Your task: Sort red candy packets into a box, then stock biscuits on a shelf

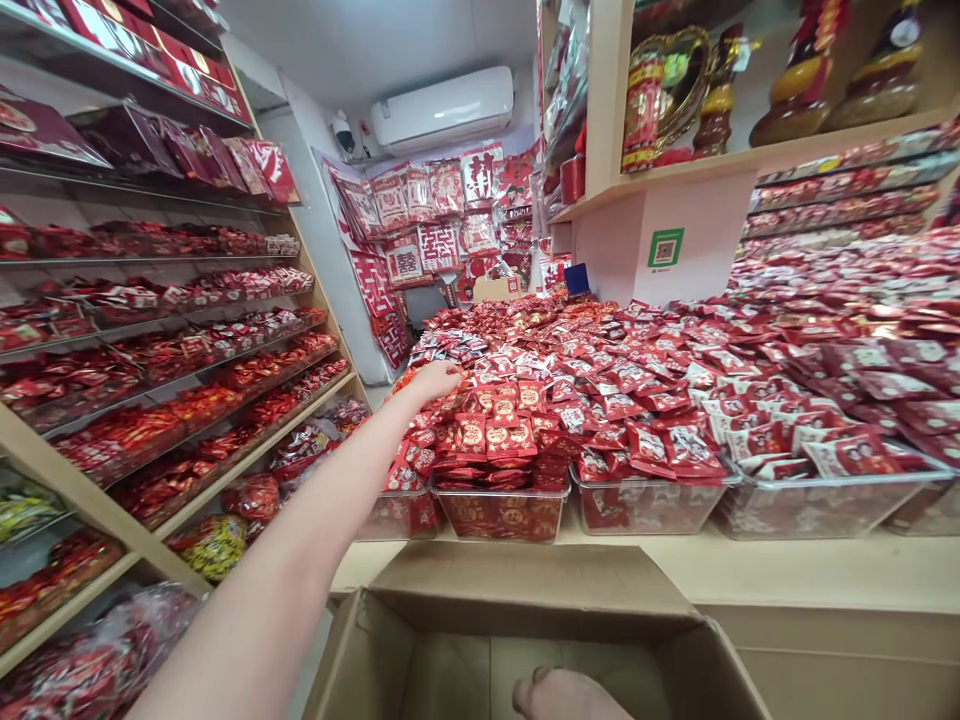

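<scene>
My left arm stretches forward over the bins, and my left hand [436, 381] is at the heaped red packets [480, 372] behind the front row; its fingertips are too small and partly hidden to read. Low in the view, my right hand [562, 694] is over the open cardboard box [525, 611], its fingers curled and what they hold, if anything, hidden. Inside the box, the bare brown bottom shows. A clear bin [499, 512] of stacked red packets with gold round prints [506, 437] stands just beyond the box.
More clear bins [649, 507] of red packets line the pale counter [810, 570] to the right. Slanted shelves [161, 530] with red packets rise on the left. A pillar with a green-framed code sign [665, 250] and an upper shelf [787, 155] with gourd ornaments stand at the right.
</scene>
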Demonstrator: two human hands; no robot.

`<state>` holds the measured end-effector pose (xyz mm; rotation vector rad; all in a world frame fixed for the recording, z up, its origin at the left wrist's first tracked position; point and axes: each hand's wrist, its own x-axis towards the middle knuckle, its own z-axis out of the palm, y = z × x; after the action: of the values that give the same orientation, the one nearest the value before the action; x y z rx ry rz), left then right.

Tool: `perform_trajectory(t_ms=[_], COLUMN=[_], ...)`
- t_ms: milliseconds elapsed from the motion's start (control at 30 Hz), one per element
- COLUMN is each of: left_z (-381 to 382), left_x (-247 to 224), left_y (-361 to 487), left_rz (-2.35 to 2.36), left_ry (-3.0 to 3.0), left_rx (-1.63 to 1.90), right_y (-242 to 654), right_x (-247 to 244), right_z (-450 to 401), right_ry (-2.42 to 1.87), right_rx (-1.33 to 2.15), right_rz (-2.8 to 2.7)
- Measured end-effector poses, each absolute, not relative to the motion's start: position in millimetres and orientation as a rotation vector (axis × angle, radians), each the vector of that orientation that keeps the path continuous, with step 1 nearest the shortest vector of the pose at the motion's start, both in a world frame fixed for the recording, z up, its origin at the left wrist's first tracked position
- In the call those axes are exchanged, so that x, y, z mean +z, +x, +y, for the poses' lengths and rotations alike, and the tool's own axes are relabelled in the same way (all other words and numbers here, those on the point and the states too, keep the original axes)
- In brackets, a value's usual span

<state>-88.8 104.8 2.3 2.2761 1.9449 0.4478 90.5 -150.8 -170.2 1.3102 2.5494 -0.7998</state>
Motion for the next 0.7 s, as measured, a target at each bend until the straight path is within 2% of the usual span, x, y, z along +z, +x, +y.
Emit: perform_trajectory(t_ms=[200, 367, 700], left_z=[93.1, 92.1, 70.1], left_x=[-10.9, -11.0, 9.2], left_y=[-91.4, -88.4, -66.2], left_rz=[1.994, 2.014, 1.819], left_ry=[2.043, 2.019, 2.436], left_rx=[0.318, 0.357, 0.466], right_y=[90.5, 95.3, 103.8], right_x=[-189.2, -174.6, -160.5], right_z=[-149.0, -150.8, -159.1], right_ry=[1.292, 1.296, 1.388], right_rx=[-0.752, -0.766, -0.978], right_rz=[2.591, 2.548, 2.555])
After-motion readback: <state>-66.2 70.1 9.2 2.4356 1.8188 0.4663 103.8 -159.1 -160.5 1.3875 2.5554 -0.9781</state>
